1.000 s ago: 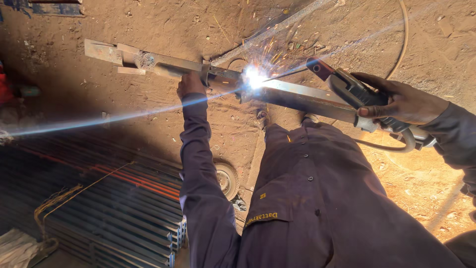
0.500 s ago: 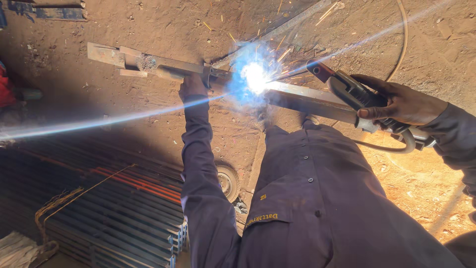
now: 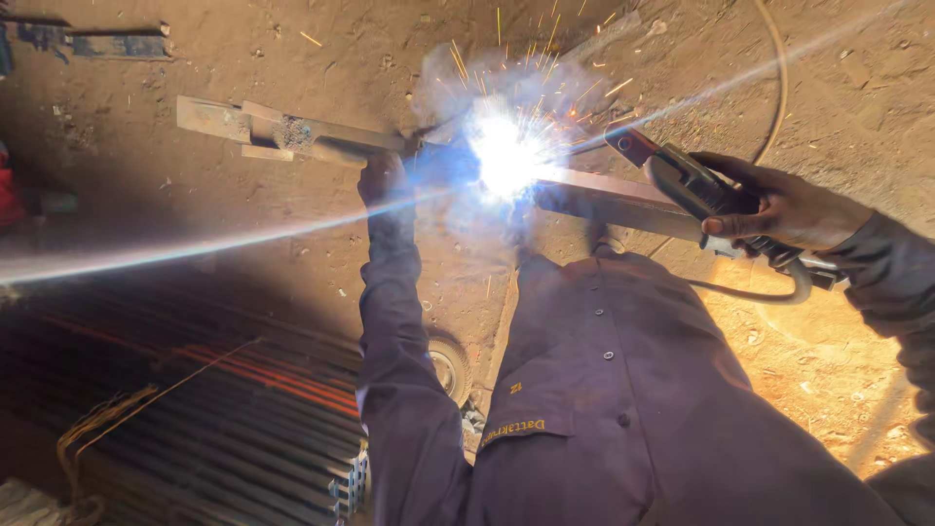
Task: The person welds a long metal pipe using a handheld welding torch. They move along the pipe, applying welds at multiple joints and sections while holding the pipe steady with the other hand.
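Note:
A long steel bar (image 3: 321,137) lies across the dirt ground, running from upper left to the right. My left hand (image 3: 383,180) grips the bar just left of a bright welding arc (image 3: 506,151) that throws sparks and smoke. My right hand (image 3: 784,209) is closed around a dark electrode holder (image 3: 687,185), whose tip reaches toward the arc on the bar. A cable (image 3: 750,290) loops away from the holder below my wrist. Both arms wear dark purple coverall sleeves.
A bundle of square steel tubes (image 3: 214,429) tied with cord lies at lower left. A small wheel (image 3: 450,368) sits beside my left arm. Another metal piece (image 3: 93,44) rests at top left. A thin cable (image 3: 779,68) curves across the sand at upper right.
The arc has flared much brighter, with more sparks and smoke. Both hands stay in nearly the same place on the bar and holder.

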### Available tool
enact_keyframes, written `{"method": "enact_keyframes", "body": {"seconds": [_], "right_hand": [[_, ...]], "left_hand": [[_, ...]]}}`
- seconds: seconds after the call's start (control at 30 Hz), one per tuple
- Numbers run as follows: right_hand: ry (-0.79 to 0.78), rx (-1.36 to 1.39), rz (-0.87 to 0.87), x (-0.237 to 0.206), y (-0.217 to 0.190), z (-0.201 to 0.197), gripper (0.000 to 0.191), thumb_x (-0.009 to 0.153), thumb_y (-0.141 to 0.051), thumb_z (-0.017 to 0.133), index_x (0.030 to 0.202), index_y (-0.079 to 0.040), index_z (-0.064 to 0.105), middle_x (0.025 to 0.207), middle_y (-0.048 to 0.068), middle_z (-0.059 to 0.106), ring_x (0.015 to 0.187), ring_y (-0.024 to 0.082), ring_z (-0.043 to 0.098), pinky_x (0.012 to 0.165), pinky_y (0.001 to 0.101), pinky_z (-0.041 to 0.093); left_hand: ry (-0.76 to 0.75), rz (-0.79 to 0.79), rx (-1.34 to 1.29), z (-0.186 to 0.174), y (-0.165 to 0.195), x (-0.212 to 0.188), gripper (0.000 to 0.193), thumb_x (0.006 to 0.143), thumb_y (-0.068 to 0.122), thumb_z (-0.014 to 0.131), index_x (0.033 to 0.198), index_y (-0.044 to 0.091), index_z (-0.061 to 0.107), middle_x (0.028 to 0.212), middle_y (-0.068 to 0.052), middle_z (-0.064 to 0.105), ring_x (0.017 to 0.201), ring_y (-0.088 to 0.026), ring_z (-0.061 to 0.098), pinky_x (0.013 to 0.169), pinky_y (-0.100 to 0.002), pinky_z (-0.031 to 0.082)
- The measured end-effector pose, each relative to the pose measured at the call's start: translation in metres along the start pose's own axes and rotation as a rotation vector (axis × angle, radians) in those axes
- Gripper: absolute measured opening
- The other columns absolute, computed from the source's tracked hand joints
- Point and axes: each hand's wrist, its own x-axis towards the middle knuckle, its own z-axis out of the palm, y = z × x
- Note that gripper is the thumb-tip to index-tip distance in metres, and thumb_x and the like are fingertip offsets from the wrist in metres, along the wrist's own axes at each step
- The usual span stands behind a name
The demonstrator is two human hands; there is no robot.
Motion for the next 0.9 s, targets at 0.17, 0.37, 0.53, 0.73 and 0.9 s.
{"method": "enact_keyframes", "body": {"seconds": [0.17, 0.37, 0.53, 0.73, 0.9], "right_hand": [[0.282, -0.287, -0.398, -0.009, 0.015, 0.015, 0.100, 0.081, -0.027, 0.083, 0.164, -0.004, 0.031, 0.123, 0.015, 0.060, 0.103, 0.023, 0.055, 0.082, 0.0355, 0.047], [0.641, -0.177, -0.539, -0.022, 0.051, 0.071, 0.100, 0.084, -0.017, 0.081, 0.168, 0.000, 0.029, 0.125, 0.018, 0.063, 0.103, 0.023, 0.063, 0.084, 0.0362, 0.055], [0.826, 0.175, -0.465, -0.020, 0.079, 0.136, 0.104, 0.084, -0.013, 0.081, 0.173, -0.005, 0.027, 0.099, 0.014, 0.064, 0.081, 0.018, 0.064, 0.066, 0.0336, 0.056], [1.018, 0.249, -0.356, -0.041, 0.105, 0.217, 0.104, 0.080, -0.011, 0.082, 0.169, -0.005, 0.030, 0.097, 0.010, 0.065, 0.075, 0.018, 0.063, 0.059, 0.0346, 0.053], [1.117, 0.426, -0.372, -0.062, 0.141, 0.282, 0.110, 0.076, -0.009, 0.083, 0.170, -0.004, 0.028, 0.098, 0.011, 0.065, 0.076, 0.017, 0.062, 0.055, 0.0325, 0.047]], "left_hand": [[-0.212, -0.102, -0.004, 0.020, 0.011, 0.014, 0.017, 0.109, 0.021, 0.063, 0.108, 0.008, 0.074, 0.109, -0.016, 0.074, 0.096, -0.036, 0.072, 0.078, -0.049, 0.059], [-0.003, 0.250, -0.112, 0.019, 0.002, 0.021, 0.060, 0.086, 0.043, 0.087, 0.128, 0.010, 0.061, 0.125, -0.020, 0.060, 0.115, -0.040, 0.058, 0.092, -0.056, 0.051], [-0.166, 0.498, -0.173, -0.016, 0.022, 0.026, 0.104, 0.062, 0.046, 0.096, 0.148, 0.016, 0.045, 0.142, -0.016, 0.049, 0.133, -0.038, 0.048, 0.109, -0.061, 0.040], [-0.287, 0.607, -0.192, -0.020, 0.040, 0.048, 0.117, 0.057, 0.038, 0.100, 0.151, 0.010, 0.036, 0.153, -0.019, 0.045, 0.139, -0.038, 0.046, 0.113, -0.063, 0.031], [-0.432, 0.800, -0.369, -0.008, 0.016, 0.084, 0.106, 0.052, 0.033, 0.099, 0.142, 0.005, 0.051, 0.132, -0.019, 0.063, 0.119, -0.034, 0.062, 0.106, -0.044, 0.049]]}}
